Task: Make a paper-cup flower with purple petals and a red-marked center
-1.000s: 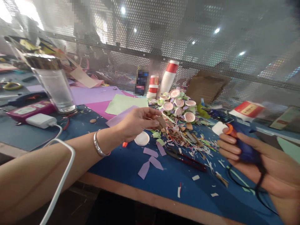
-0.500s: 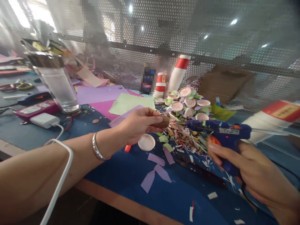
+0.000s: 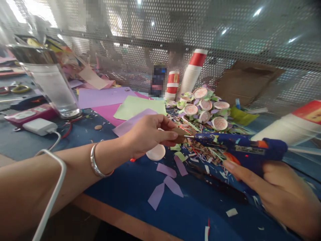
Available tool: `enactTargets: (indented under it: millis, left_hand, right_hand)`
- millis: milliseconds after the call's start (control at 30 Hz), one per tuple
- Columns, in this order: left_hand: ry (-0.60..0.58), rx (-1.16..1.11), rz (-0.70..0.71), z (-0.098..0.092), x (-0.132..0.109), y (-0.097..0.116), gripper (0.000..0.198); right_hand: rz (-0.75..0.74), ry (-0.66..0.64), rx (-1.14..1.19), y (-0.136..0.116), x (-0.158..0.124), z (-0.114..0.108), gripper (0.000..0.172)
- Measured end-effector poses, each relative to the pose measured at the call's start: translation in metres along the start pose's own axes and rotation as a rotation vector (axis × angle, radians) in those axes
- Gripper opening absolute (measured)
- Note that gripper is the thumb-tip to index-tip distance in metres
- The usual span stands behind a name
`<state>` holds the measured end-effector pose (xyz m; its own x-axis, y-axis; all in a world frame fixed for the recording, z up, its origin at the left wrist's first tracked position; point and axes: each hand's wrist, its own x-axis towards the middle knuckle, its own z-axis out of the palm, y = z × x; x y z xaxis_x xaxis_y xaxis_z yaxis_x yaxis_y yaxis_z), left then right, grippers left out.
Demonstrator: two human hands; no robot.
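My left hand point(image 3: 147, 136) pinches a small brown piece of cardboard point(image 3: 180, 133) between thumb and fingers. My right hand point(image 3: 278, 190) is wrapped round a blue hot glue gun point(image 3: 223, 140) with an orange trigger. The gun's metal nozzle points left and meets the cardboard's right edge; whether glue is coming out cannot be seen. Below my left hand lies a round white disc point(image 3: 155, 153), partly covered by it. Several purple paper strips point(image 3: 173, 186) with cut ends are spread on the blue table point(image 3: 125, 197) in front.
Behind the gun, paper scraps point(image 3: 210, 152) lie under a heap of printed discs point(image 3: 205, 105) with coloured paper. Stacked paper cups point(image 3: 192, 72) lean at the back; another stack point(image 3: 288, 124) lies right. A glass of water point(image 3: 54, 87) and a white cable point(image 3: 51, 201) are at left.
The glue gun's nozzle is now more plainly visible against the cardboard. The right hand has shifted slightly right and down in view. Both hands keep their hold, and the view has moved a little.
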<state>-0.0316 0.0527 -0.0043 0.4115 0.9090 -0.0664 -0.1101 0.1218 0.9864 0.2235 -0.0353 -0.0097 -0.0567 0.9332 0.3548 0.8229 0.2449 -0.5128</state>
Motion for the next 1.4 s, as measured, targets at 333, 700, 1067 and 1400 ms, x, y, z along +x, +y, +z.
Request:
enactTargets:
  millis: [333,700,1067,1400]
  left_hand:
    - [-0.008,0.177,0.099,-0.002,0.0,-0.001,0.016]
    - [-0.028,0.16,0.113,-0.001,-0.003,-0.001,0.014]
    - [-0.052,0.118,0.128,0.0,-0.002,-0.001,0.013]
    - [-0.025,0.235,0.16,-0.003,-0.001,-0.002,0.014]
  right_hand:
    - [-0.035,0.022,-0.069,-0.006,0.004,-0.001,0.036]
    - [0.066,0.044,0.034,-0.025,-0.005,0.004,0.03]
    - [0.03,-0.07,-0.104,-0.001,0.001,-0.004,0.045]
    - [0.099,-0.047,-0.081,-0.004,0.004,0.0,0.039]
